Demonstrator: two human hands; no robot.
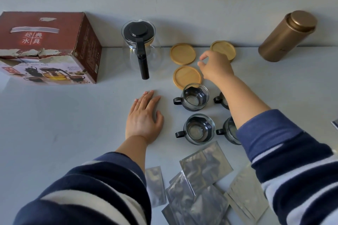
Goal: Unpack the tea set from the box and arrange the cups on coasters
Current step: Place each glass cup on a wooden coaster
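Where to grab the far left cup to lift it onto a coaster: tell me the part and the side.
Pinch the black handle of the far left cup. It sticks out to the left with bare table beside it, so the left hand, lying flat close by, can probably come in from that side. The right side is crowded by another cup under the right forearm.

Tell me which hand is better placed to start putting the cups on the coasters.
Probably the right hand: it hovers over the wooden coasters, with the glass cups just below its forearm. The left hand lies flat on the table, beside the cups, farther from the coasters.
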